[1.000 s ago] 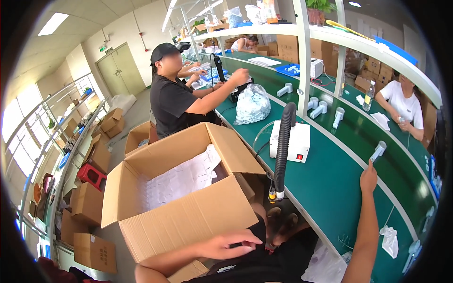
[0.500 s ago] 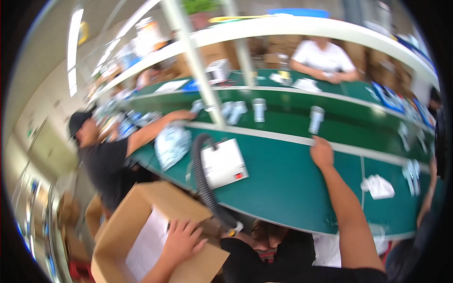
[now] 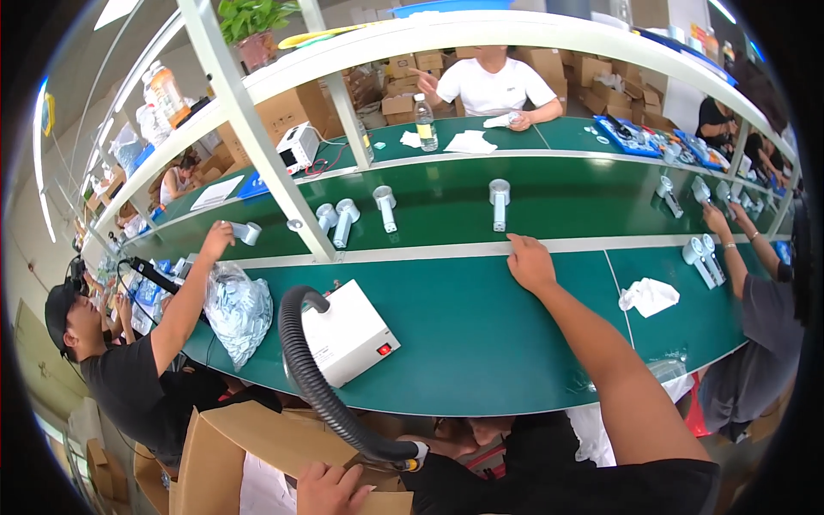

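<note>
My right hand (image 3: 530, 262) rests at the near rail of the green conveyor belt, empty, its fingers loosely extended. Just beyond the fingertips lies a light grey handheld device (image 3: 499, 206) with a round head and straight handle; a gap separates them. At the lower edge, my left hand (image 3: 330, 491) lies on the flap of an open cardboard box (image 3: 257, 433), partly cut off by the frame. White paper or lining (image 3: 262, 487) shows inside the box. More such devices lie along the belt, including one (image 3: 385, 209) left of my right hand.
A white machine (image 3: 350, 335) with a red switch and a black corrugated hose (image 3: 311, 378) stand between my arms. Left are a bag of light blue parts (image 3: 239, 313) and a co-worker (image 3: 129, 369). A white post (image 3: 249, 129) rises ahead; a crumpled cloth (image 3: 650, 297) lies right.
The view has swung, showing more of the belt and less of the box. The co-worker opposite has raised one hand. My right hand stays near the rail, my left on the box.
</note>
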The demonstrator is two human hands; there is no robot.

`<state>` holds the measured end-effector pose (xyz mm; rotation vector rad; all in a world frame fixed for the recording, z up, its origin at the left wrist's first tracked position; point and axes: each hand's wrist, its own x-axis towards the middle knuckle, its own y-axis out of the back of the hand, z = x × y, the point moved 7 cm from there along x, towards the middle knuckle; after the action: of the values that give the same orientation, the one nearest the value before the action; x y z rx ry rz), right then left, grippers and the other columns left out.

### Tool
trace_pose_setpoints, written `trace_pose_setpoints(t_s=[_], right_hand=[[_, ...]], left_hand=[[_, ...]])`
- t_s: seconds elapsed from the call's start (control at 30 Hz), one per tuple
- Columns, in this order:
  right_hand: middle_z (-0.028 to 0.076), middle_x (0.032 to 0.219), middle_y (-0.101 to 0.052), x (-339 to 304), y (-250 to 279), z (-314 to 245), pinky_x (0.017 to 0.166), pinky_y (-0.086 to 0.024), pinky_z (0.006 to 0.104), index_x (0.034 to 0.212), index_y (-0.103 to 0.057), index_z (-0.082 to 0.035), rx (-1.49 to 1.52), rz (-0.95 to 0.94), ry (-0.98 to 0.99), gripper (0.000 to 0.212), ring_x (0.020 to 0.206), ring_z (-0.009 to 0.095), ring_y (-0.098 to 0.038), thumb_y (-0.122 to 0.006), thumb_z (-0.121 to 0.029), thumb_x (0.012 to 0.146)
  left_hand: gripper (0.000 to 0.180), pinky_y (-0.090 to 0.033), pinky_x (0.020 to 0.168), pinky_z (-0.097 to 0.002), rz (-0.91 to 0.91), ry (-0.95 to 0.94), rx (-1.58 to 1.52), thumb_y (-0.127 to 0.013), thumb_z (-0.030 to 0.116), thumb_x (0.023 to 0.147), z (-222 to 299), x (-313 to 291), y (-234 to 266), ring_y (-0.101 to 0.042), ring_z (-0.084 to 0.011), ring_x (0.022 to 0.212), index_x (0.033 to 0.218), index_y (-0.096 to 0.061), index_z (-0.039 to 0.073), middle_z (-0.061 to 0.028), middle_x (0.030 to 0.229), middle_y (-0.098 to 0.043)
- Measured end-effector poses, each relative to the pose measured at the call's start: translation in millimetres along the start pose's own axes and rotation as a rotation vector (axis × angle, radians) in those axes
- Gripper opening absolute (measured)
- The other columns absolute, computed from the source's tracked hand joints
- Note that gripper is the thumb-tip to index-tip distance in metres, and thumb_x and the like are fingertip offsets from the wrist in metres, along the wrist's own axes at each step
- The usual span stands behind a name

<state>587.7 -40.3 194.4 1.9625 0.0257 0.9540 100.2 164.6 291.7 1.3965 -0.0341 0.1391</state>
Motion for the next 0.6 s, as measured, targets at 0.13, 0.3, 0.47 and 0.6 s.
trace_pose_setpoints(t_s=[0.13,0.3,0.47,0.6], right_hand=[[0.015,0.112,-0.064,3,-3,-7,0.093,-0.047,0.0437,0.117,-0.060,-0.003,-0.026,-0.023,-0.005,0.036,0.108,0.031,-0.059,-0.058,-0.011,0.082],[0.016,0.117,-0.063,6,-2,-11,0.096,-0.046,0.0446,0.120,-0.058,-0.005,0.000,-0.014,-0.025,0.041,0.111,0.033,-0.058,-0.057,-0.011,0.080],[0.018,0.115,-0.062,5,-2,-13,0.095,-0.046,0.0464,0.123,-0.056,-0.005,-0.002,-0.073,-0.051,0.043,0.108,0.036,-0.058,-0.055,-0.009,0.081],[0.018,0.116,-0.062,6,-4,-16,0.095,-0.045,0.0463,0.123,-0.056,-0.005,0.017,-0.076,0.006,0.041,0.109,0.036,-0.057,-0.054,-0.009,0.083]], left_hand=[[0.040,-0.047,0.075,-0.0431,-0.017,0.016,-0.028,-0.073,0.026,0.076,-5,-2,1,-0.055,-0.0326,0.086,0.110,-0.065,0.006,-0.0105,0.098,-0.064],[0.039,-0.045,0.076,-0.0424,0.028,0.024,-0.051,-0.072,0.028,0.076,-10,2,7,-0.055,-0.0300,0.086,0.109,-0.066,0.009,-0.0072,0.092,-0.063],[0.037,-0.045,0.077,-0.0419,-0.062,0.005,-0.019,-0.071,0.030,0.078,-10,3,5,-0.054,-0.0292,0.087,0.109,-0.065,0.011,-0.0069,0.095,-0.062],[0.032,-0.042,0.079,-0.0373,-0.058,-0.013,0.027,-0.069,0.037,0.080,-15,-16,-9,-0.053,-0.0218,0.090,0.104,-0.064,0.016,0.0001,0.091,-0.057]])
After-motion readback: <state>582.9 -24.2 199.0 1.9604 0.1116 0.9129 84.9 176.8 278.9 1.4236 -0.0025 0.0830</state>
